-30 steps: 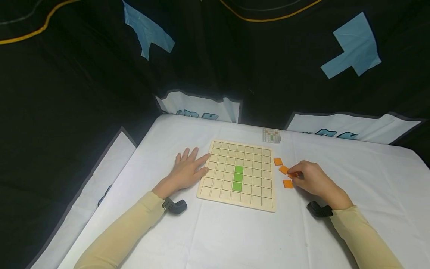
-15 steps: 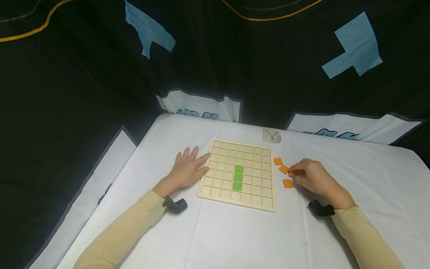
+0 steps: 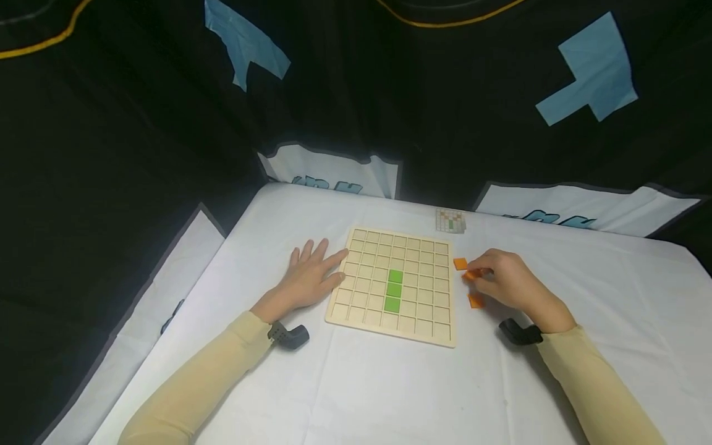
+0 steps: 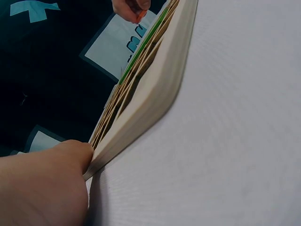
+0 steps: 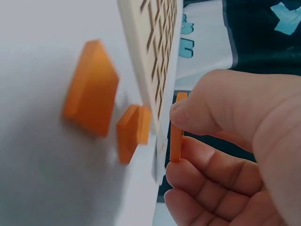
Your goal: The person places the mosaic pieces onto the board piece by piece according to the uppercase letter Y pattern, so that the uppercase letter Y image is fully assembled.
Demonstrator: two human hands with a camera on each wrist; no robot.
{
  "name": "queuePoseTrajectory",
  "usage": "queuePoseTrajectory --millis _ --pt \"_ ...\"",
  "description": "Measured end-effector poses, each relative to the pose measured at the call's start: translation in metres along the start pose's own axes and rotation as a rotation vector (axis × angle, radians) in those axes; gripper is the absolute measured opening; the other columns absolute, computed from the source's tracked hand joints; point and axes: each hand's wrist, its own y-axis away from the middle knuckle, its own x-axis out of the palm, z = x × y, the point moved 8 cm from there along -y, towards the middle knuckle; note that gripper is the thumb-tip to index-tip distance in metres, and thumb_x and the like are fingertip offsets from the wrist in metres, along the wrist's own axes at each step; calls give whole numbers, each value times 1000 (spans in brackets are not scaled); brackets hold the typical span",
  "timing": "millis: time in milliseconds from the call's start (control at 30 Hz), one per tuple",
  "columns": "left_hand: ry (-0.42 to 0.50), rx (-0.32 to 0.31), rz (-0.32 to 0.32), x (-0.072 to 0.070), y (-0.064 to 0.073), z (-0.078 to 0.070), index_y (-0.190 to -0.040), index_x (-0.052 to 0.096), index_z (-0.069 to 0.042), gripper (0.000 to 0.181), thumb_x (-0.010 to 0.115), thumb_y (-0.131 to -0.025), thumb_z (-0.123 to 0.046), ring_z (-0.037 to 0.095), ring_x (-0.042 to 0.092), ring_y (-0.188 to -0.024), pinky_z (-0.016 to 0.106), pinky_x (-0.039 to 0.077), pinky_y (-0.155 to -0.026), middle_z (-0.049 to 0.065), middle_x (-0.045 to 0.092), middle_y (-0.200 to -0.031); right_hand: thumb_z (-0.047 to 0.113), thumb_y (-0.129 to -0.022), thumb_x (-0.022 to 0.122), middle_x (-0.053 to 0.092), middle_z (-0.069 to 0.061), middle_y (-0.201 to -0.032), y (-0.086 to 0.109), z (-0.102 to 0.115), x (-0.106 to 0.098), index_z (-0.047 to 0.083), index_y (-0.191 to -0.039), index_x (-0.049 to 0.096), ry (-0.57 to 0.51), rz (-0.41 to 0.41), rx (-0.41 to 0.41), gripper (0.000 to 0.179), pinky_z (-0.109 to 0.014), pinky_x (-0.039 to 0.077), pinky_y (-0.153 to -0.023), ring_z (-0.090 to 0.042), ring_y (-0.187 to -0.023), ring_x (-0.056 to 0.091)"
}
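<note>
A wooden grid board (image 3: 361,300) lies on the table with a column of green tiles (image 3: 394,290) set in its cells. My left hand (image 3: 305,281) rests flat at the board's left edge, fingers spread, thumb and forefinger touching the rim. To the right of the board, my right hand (image 3: 507,279) pinches an orange square tile (image 5: 176,136) between thumb and fingers, off the table. Loose orange tiles lie below it: a nearer tile (image 5: 91,92), a middle tile (image 5: 127,136) and another partly hidden behind that. The head view also shows the far tile (image 3: 460,264).
A small stack of printed grid cards (image 3: 450,220) lies behind the board's far right corner. White cloth (image 3: 389,395) covers the table. A black curtain (image 3: 356,93) with blue tape patches (image 3: 597,68) hangs behind.
My right hand has lifted an orange tile and moved left toward the board, over the other tiles. My left hand has stayed on the board's edge. The head view has shifted slightly.
</note>
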Motion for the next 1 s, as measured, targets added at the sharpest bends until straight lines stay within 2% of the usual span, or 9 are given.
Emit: queuePoseTrajectory --millis 333,500,833,1000 --pt "-8 -10 5 1 -2 2 -159 37 -24 59 44 -105 -45 54 5 -155 73 3 -123 26 16 -169 0 -84 76 74 -11 -97 -28 28 8 1 -104 79 -10 55 -81 20 -38 55 -76 -21 -83 61" --pt "2 -8 6 2 -2 3 -159 37 -24 58 43 -105 -45 54 5 -156 73 2 -123 26 16 -169 0 -84 76 74 -12 -98 -41 43 15 0 -102 78 -13 56 -140 18 -38 53 -77 -22 -85 61" --pt "1 -3 -4 2 -4 3 -159 38 -24 58 43 -105 -46 53 5 -156 72 3 -123 26 16 -169 -3 -83 74 74 -10 -94 -63 75 30 0 -101 79 -87 46 -276 19 -35 54 -75 -20 -84 62" --pt "7 -5 -3 4 -4 4 -159 38 -24 59 43 -105 -46 53 5 -156 72 2 -123 25 16 -169 -3 -83 73 75 -9 -94 -71 83 38 1 -102 79 -70 52 -289 20 -37 55 -78 -21 -86 64"
